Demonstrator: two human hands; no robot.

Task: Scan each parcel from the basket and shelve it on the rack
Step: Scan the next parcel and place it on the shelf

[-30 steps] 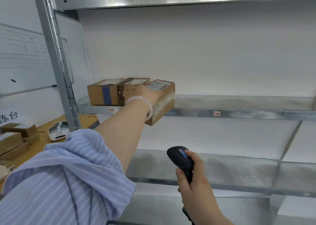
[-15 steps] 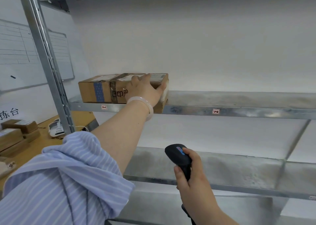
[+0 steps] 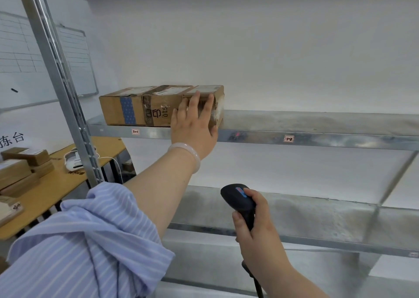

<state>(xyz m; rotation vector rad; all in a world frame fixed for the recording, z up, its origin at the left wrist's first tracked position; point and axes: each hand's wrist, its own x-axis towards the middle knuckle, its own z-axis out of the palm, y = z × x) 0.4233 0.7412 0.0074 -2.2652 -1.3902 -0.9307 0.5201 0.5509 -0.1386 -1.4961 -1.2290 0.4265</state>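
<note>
Three brown cardboard parcels stand side by side at the left end of the upper metal shelf (image 3: pixel 317 137). My left hand (image 3: pixel 193 125) presses flat, fingers straight, against the front face of the rightmost parcel (image 3: pixel 217 93). The middle parcel (image 3: pixel 158 112) bears black print, and the left parcel (image 3: pixel 118 109) has a blue tape strip. My right hand (image 3: pixel 256 220) grips a black handheld scanner (image 3: pixel 238 200) low in front of the lower shelf, its cable hanging down. The basket is out of view.
A grey rack upright (image 3: pixel 61 89) rises at the left. Behind it a wooden table (image 3: pixel 56 191) carries several stacked parcels (image 3: pixel 20 171) and a white device (image 3: pixel 73 159). A whiteboard (image 3: pixel 74 55) hangs on the wall. The lower shelf (image 3: pixel 317 218) runs below.
The rightmost parcel went from tilted over the shelf edge to sitting flat on the shelf beside the others. My left hand moved from its top to its front face.
</note>
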